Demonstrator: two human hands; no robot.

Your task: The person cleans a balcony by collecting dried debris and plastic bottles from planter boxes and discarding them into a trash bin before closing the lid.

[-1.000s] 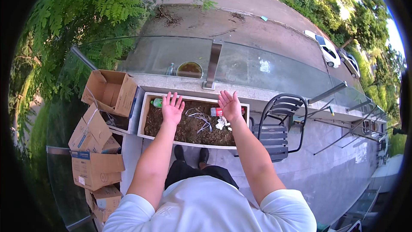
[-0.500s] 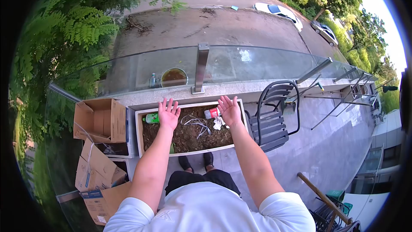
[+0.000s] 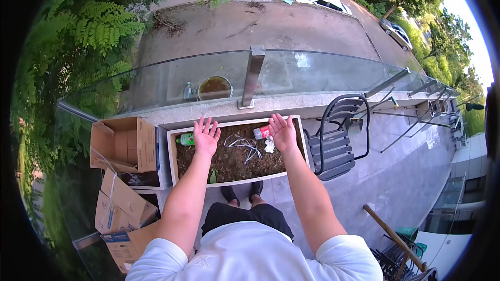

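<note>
Both my hands are held out, palms up and fingers spread, over a white-rimmed planter box point(image 3: 245, 181) filled with brown soil. My left hand point(image 3: 206, 138) holds nothing; just left of it lies a green bottle point(image 3: 185, 139), partly behind the hand. Nothing is in my right hand point(image 3: 284, 134) either. Beside it are a red-and-grey can or bottle point(image 3: 262, 132), its end covered by the hand, and a crumpled white tissue point(image 3: 269, 145). A tangle of white string point(image 3: 245, 145) lies on the soil between the hands. A green leaf point(image 3: 213, 176) is near the front rim.
Open cardboard boxes point(image 3: 125, 145) are stacked at the left. A black slatted chair point(image 3: 336, 148) stands right of the planter. Behind runs a glass railing with a metal post point(image 3: 254, 75); beyond it is a round basin point(image 3: 215, 88). A wooden pole point(image 3: 393, 234) lies lower right.
The view has shifted slightly, so the planter and chair appear a little further right. Both hands stay spread, palms up. A white car on the road beyond has moved left.
</note>
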